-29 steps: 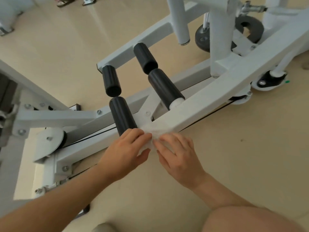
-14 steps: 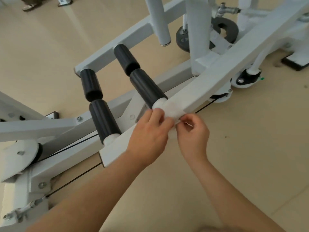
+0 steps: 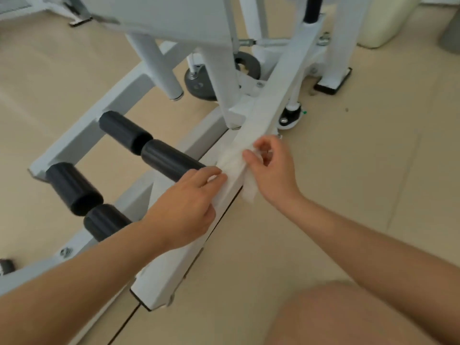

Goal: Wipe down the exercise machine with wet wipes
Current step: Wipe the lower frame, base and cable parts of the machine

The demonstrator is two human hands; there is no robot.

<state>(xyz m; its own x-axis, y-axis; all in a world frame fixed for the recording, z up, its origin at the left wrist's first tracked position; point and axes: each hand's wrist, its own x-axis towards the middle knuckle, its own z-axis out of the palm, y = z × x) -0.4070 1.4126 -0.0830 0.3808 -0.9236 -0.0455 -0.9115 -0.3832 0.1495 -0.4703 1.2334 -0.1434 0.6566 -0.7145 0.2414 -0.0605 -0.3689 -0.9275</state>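
Progress: wet wipe (image 3: 233,161) now sits further up frame beam (image 3: 273,97) than 1 s ago, L hand (image 3: 189,202) pressing it flat, R hand (image 3: 272,170) pinching its edge.

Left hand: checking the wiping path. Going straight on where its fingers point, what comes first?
Probably the wipe draped over the beam, just ahead of the left hand; the right hand lies just beyond.
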